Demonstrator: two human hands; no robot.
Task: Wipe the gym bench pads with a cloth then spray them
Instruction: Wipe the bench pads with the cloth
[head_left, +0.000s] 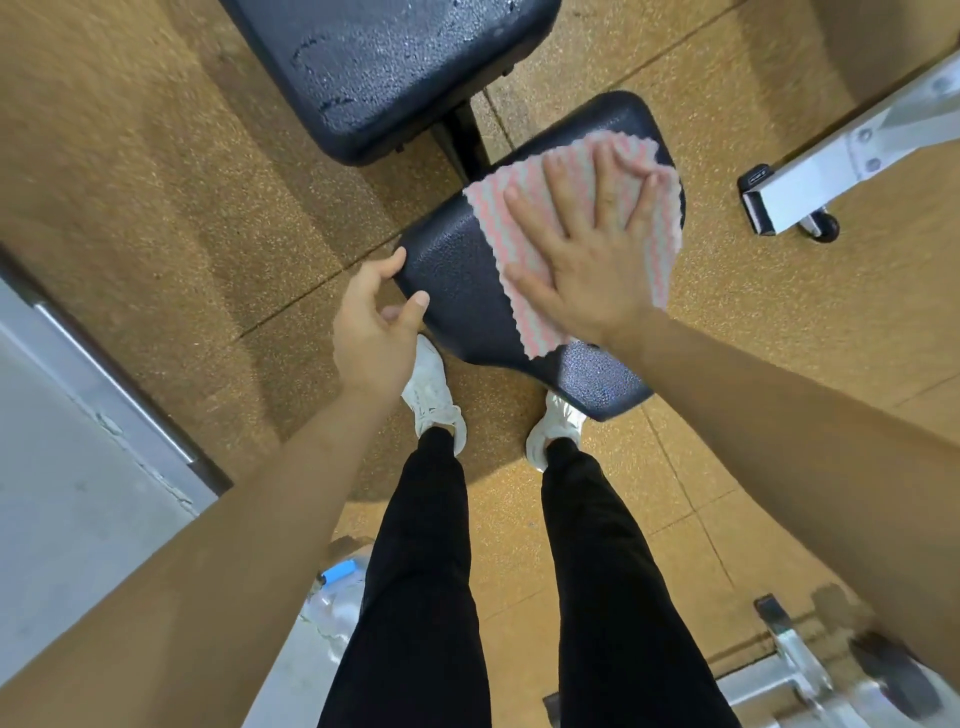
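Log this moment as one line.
step: wiping seat pad | right hand: flat, pressing cloth onto pad | left hand: grips pad's left corner | back pad: wet with droplets

Count: 2 pads, 1 cloth, 2 hands, plus gear on the floor.
2 black bench pads: near pad (467, 291), far pad (384, 67). 1 pink-and-white cloth (519, 218). 2 hands: left hand (376, 332), right hand (587, 260). 2 white shoes: left shoe (434, 400), right shoe (558, 426). 2 black trouser legs (415, 571). 2 grey metal frames: upper-right frame (831, 171), lower-right frame (795, 675). 1 caster wheel (826, 228) plainly visible, at the upper-right frame. 1 clear bottle (337, 597) with a blue part, partly hidden behind a leg.
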